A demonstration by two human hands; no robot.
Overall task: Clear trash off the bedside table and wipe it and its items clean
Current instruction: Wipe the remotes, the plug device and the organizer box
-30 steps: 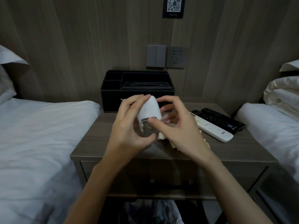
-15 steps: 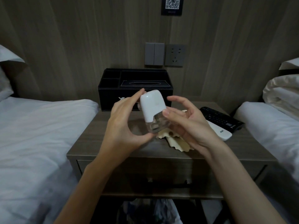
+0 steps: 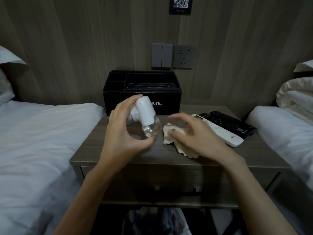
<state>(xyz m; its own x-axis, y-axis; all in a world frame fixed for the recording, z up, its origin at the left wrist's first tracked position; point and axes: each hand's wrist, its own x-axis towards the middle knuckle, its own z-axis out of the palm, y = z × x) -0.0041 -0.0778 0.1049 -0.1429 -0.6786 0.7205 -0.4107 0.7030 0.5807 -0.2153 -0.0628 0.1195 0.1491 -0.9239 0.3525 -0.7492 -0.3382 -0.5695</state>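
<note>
Tilting in left hand: bottle

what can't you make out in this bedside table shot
Head view:
- Right hand: motion-blurred; unclear whether it grips the cloth it partly covers.
- Box lettering: only "HOTEL" reads; the white device in the left hand hides the rest.
- QR sign: cut off by the top edge.
- Bag under the table: dark, cut by bottom edge.

Two remotes, one cloth, one bottle
</note>
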